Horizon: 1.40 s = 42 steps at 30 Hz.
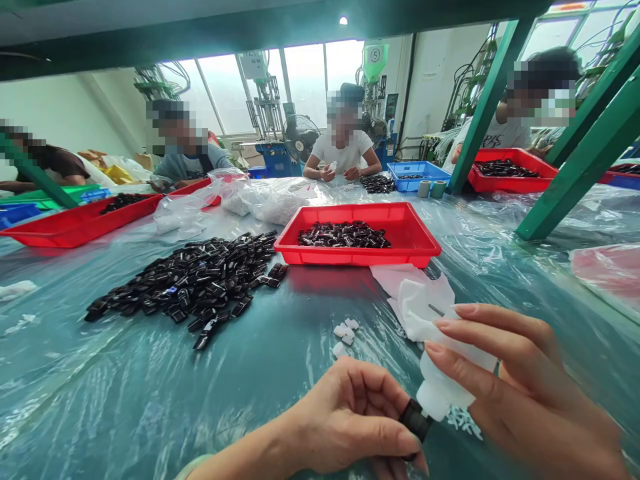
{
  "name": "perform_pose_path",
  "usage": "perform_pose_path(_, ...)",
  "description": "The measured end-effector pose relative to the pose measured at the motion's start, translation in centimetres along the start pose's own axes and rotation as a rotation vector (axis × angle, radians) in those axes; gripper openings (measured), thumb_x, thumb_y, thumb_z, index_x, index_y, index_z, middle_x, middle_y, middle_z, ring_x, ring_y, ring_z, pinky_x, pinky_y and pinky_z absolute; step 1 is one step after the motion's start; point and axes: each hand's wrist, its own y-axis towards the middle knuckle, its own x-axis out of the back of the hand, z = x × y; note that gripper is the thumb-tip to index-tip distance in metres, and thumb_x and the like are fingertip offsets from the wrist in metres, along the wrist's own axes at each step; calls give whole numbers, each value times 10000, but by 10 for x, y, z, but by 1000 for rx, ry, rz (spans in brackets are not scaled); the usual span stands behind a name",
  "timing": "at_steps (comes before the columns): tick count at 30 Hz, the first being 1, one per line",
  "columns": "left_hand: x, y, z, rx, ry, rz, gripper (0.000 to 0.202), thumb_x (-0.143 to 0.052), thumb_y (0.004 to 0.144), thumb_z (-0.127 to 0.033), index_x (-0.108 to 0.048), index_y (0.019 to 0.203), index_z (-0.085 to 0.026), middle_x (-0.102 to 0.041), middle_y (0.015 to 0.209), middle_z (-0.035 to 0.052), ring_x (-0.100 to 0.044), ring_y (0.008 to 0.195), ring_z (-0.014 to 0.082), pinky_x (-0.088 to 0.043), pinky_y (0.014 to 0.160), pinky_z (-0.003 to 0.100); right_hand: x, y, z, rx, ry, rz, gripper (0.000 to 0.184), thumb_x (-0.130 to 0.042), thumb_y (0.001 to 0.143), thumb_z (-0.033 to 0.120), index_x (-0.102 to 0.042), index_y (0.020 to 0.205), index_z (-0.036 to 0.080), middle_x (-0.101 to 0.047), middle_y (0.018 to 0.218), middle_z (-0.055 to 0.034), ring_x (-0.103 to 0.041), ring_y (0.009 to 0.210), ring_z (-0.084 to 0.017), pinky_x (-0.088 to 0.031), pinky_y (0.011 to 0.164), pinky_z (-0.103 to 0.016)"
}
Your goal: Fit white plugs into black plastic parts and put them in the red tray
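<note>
Teal-tinted clear plastic sheeting (125, 413) covers the bench in glossy creases; at 10 o'clock a red plastic tray (83, 223) holds dark pieces, with a seated co-worker (185, 143) behind it; bunched clear plastic bags (255, 200) lie near 11 o'clock; at 12 o'clock a second co-worker in a white T-shirt (343, 148) sits beyond a red tray (357, 233) of glossy black moulded pieces; above, a green sign (375, 57) shows a white-ringed 5; a black fan (300, 137) stands to the left of it; at 1 o'clock a blue plastic tray (419, 175) stands beside two short rolls of tape (431, 189); further right a third co-worker's white shirt (495, 133) carries dark lettering, too curved to read in full, behind another red tray (513, 170); nearer, at 9 o'clock, a loose heap of small rectangular black pieces (190, 283) lies directly on the sheeting; small white plastic bits (346, 331) sit at 6 o'clock; just below them the left hand (350, 420) has its fingers curled closed around a black moulded piece (416, 420), which sits between both hands; its white end (434, 400) meets the right hand (525, 393), whose fingers (475, 340) press closed on a soft white cloth (425, 313) at 4 o'clock.
</note>
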Motion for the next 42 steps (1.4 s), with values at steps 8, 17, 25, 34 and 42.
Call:
perform_pose_path(8, 0, -1, 1, -4, 7, -5, 268, -787, 605, -250, -659, 771, -82, -682, 655, 65, -593, 413, 101, -424, 355, 145, 2, -4, -3, 72, -28, 49, 259, -543, 823, 104, -645, 988, 276, -624, 914, -25, -553, 988, -204, -530, 713, -302)
perform_pose_path(17, -2, -2, -6, -15, 3, -26, 247, -788, 601, -251, -646, 731, -96, -673, 620, 63, -592, 403, 103, -428, 353, 145, -5, 2, -15, -53, 55, 80, 379, -468, 774, 7, -619, 1004, 267, -596, 1014, -52, -529, 1085, -236, -490, 828, -384)
perform_pose_path(25, 1, -5, -5, -51, 36, -21, 231, -770, 631, -246, -634, 744, -98, -681, 645, 79, -609, 416, 115, -431, 357, 150, -12, 5, -21, -888, 894, 500, 507, -606, 781, 320, -436, 1242, 198, -650, 1021, -89, -640, 876, -203, -526, 745, -331)
perform_pose_path(34, 0, -5, -6, -84, 20, -15, 221, -769, 629, -232, -625, 734, -99, -685, 634, 78, -609, 401, 121, -421, 340, 148, -16, 7, -22, -1245, 1515, 288, 293, -613, 801, 372, -642, 1018, 178, -651, 937, -78, -606, 728, -121, -501, 601, -207)
perform_pose_path(42, -1, -6, -7, -75, 22, -15, 229, -774, 625, -236, -617, 726, -104, -688, 634, 74, -610, 407, 114, -426, 352, 144, -16, 9, -21, -1452, 1663, 126, 273, -608, 805, 358, -671, 961, 143, -649, 902, -65, -580, 713, -115, -521, 616, -216)
